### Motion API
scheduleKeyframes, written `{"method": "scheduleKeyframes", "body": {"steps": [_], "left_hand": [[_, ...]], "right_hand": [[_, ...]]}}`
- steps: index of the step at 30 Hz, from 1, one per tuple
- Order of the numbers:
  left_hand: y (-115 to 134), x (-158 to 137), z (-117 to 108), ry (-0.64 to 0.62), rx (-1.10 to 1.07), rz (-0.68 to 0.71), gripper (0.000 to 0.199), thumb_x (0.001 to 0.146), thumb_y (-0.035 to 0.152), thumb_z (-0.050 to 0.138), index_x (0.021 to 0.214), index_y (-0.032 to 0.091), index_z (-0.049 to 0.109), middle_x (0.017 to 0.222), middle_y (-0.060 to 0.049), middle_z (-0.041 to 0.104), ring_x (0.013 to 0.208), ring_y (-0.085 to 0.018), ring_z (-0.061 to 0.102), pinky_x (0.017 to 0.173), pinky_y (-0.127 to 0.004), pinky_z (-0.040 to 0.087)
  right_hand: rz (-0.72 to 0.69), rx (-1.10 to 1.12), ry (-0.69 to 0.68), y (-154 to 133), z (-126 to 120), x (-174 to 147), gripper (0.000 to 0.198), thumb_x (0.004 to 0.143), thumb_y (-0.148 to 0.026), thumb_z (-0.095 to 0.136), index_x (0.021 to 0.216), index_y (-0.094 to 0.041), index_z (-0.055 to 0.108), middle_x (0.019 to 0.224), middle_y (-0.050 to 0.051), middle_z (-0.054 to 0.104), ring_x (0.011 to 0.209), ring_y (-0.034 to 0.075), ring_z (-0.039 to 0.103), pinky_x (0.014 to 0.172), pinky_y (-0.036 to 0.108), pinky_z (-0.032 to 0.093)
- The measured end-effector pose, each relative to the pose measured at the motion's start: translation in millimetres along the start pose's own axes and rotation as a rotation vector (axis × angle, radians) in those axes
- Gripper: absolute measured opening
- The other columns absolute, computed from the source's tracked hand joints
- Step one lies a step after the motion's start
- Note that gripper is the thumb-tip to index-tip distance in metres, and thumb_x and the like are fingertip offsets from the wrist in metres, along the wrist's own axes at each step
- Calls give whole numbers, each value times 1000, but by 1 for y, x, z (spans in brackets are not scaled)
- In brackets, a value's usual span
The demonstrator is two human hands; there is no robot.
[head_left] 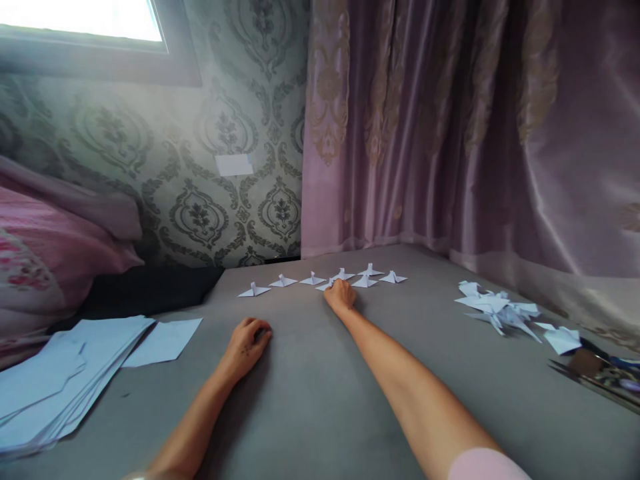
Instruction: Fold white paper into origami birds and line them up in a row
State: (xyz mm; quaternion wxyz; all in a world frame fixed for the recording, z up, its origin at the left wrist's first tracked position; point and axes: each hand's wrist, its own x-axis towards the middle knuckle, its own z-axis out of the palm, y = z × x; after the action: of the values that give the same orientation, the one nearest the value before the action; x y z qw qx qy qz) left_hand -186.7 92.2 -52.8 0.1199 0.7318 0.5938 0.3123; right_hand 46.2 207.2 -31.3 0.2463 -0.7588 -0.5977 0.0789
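R hand [341,295] pinching folded paper bird [327,285]; L hand [249,343] curled, empty; no legible writing.

- Grey bed surface [310,400]: carries all items.
- Folded paper figures [320,280]: row at right hand [341,295].
- Paper sheet stack [70,373]: left of left hand [247,343].
- Folded paper pile [500,310]: right of right hand.

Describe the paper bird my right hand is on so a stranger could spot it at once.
On the grey surface, a row of folded white paper birds runs before the purple curtain. Yours sits mid-row, the only one under the right hand; the others stand untouched.
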Motion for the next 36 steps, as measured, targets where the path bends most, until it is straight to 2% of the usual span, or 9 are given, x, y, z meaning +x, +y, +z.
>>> {"method": "scheduleKeyframes", "body": {"steps": [14, 20, 25, 30, 33, 36], "left_hand": [[5, 1, -4, -27, -3, -44, 34, 77, 40, 46, 89, 15, 65, 95, -12, 59, 86, -23, 57, 80, -36, 47], [4, 1, -5, -25, 24, -22, 32, 77, 39, 47, 89, 16, 66, 94, -11, 61, 85, -23, 59, 80, -35, 48], [0, -1, -5, -4, 162, -11, 35, 79, 39, 45, 96, 15, 66, 102, -12, 61, 95, -25, 59, 86, -37, 46], [0, -8, -7, 32, 387, -167, 42, 84, 42, 44, 113, 16, 60, 124, -13, 54, 114, -31, 51, 93, -45, 41], [6, -11, -8, 17, 438, -173, 43, 88, 40, 40, 115, 13, 58, 125, -15, 55, 114, -32, 51, 93, -46, 41], [16, -14, -7, 29, 474, -178, 38, 90, 36, 38, 115, 16, 59, 123, -14, 56, 111, -30, 53, 93, -44, 41]], "right_hand": [[12, -29, -60, -2, -8, -2, 28, 84, -19, 46, 101, -12, 67, 105, 18, 67, 97, 27, 64, 77, 33, 48], [-54, -25, -75, 2, -22, -23, 32, 86, -26, 46, 111, -11, 60, 115, 19, 60, 105, 27, 59, 82, 33, 45], [-266, -14, -193, 21, -45, -68, 28, 84, -26, 49, 106, -14, 61, 109, 14, 61, 99, 23, 60, 82, 31, 44], [-579, 4, -305, 52, -72, -123, 30, 82, -33, 55, 108, -19, 62, 113, 8, 60, 109, 21, 51, 95, 30, 37], [-768, 11, -299, 70, -79, -143, 36, 87, -38, 50, 115, -18, 60, 123, 11, 56, 116, 22, 47, 98, 35, 35], [-805, 10, -243, 79, -77, -150, 39, 91, -34, 42, 122, -16, 57, 132, 12, 52, 123, 23, 43, 104, 37, 31]]}}
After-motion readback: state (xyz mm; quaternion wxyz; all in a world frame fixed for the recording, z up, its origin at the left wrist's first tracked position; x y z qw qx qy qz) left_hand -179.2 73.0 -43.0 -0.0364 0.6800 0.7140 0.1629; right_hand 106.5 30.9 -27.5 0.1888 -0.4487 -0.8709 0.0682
